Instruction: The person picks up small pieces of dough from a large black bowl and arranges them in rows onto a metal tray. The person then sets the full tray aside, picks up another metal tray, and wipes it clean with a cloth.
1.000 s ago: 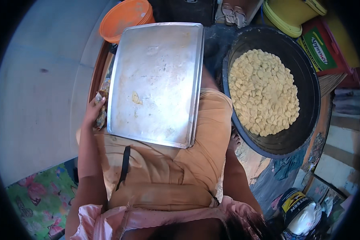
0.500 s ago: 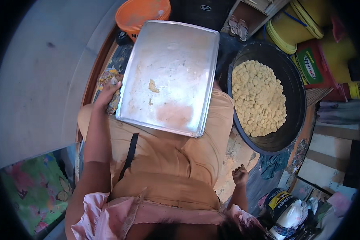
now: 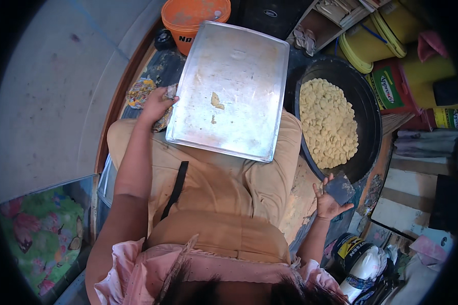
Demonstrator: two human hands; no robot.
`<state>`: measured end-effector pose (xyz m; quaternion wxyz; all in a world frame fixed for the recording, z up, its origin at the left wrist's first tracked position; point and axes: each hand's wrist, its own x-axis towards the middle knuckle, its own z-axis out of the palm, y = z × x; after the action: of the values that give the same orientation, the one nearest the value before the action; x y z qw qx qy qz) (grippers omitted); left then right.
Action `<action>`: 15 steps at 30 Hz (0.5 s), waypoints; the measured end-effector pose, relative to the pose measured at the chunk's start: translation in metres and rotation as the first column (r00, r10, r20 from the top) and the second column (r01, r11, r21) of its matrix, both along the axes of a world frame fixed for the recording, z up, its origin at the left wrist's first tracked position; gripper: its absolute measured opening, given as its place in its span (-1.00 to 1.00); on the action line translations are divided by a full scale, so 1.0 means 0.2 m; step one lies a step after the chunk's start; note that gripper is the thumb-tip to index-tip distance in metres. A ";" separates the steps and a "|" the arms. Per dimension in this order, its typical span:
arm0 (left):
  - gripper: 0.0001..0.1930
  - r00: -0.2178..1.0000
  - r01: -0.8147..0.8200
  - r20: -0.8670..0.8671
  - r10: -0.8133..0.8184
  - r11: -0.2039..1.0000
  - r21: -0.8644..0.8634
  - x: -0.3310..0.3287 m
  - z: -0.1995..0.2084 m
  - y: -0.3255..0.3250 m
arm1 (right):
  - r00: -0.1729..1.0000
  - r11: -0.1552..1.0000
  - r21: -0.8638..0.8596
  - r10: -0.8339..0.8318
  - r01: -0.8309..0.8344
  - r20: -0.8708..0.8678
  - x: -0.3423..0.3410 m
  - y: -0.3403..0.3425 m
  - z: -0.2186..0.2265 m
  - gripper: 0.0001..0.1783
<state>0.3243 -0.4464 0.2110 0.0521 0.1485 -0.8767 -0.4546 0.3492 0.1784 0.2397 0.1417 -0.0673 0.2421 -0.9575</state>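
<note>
Left grip (image 3: 159,105) is curled around a crumpled greyish cloth (image 3: 161,122), its thumb against the near long edge of a metal tray (image 3: 229,76). Just right of that grip, the tray lies across the person's lap, bottom up or face up I cannot tell, with 2 pale stuck patches on its surface. Another patterned cloth (image 3: 140,93), yellowish, lies just left of the same grip, and an orange bucket (image 3: 194,25) stands beyond it, past the tray's far end. Right grip (image 3: 331,203) is spread loosely, palm up, thumb held out to the side; a dark, flat, squarish plate (image 3: 339,189) lies over its fingers, how firmly held I cannot tell. Just beyond this grip sits a large black basin (image 3: 370,132), bearing a heap of pale, rounded pieces (image 3: 328,124). Farther beyond the basin, a yellow bucket (image 3: 359,48) lies tilted.
</note>
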 end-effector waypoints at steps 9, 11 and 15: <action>-0.47 0.997 -0.046 0.062 0.049 0.997 -0.063 0.04 0.10 0.04 | 0.919 -0.054 0.967 0.330 0.248 -0.217 -0.17 -0.77 0.33 -0.34; -0.47 0.996 -0.052 0.063 0.056 0.997 -0.053 0.01 0.08 0.05 | 0.642 -0.004 0.930 0.724 0.368 -0.251 -0.11 -1.05 0.28 -0.26; -0.48 0.994 -0.034 0.106 0.034 0.999 0.000 0.00 0.07 0.04 | 0.249 0.055 0.777 0.931 0.627 -0.267 -0.03 -1.37 -0.03 -0.24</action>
<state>0.3250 -0.4393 0.2241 0.0129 0.1874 -0.8751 -0.4461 0.3422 -0.0959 0.2328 0.1331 -0.5392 0.8109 -0.1846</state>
